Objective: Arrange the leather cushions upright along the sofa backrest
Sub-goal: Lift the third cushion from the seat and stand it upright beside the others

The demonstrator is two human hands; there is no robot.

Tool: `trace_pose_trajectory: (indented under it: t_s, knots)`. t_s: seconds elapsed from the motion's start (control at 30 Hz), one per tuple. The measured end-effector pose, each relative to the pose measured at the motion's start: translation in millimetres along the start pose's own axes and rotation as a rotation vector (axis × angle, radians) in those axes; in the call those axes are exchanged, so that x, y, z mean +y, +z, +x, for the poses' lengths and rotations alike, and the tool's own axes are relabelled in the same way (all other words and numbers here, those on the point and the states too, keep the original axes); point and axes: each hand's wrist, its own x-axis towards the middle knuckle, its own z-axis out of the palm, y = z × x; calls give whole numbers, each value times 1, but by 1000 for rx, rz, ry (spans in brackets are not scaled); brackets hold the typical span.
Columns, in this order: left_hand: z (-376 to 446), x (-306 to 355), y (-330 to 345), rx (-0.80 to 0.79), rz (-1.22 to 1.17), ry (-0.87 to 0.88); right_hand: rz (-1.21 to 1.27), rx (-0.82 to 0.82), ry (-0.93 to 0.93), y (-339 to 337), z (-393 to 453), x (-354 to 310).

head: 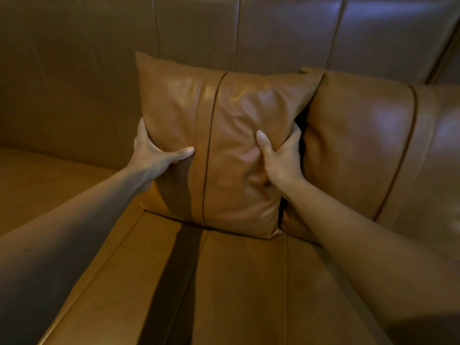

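Note:
A tan leather cushion (224, 135) with a dark vertical seam stands upright on the sofa seat, leaning on the sofa backrest (199, 31). My left hand (154, 150) grips its left edge, thumb across the front. My right hand (281, 155) grips its right edge, thumb pressed into the front and fingers tucked behind. A second tan leather cushion (368, 145) stands upright just to the right, touching the first one; my right forearm covers its lower corner.
The sofa seat (236, 282) spreads out in front of the cushions, with seams running toward me. Bare seat (44, 185) and backrest lie to the left of the held cushion. The sofa's corner or armrest (445, 56) rises at far right.

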Motion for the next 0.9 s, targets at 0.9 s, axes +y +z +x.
trace_pose_trajectory:
  t_s: [0.9]
  knots:
    - [10, -9, 19, 12, 90, 54, -165, 45, -100, 7, 20, 11]
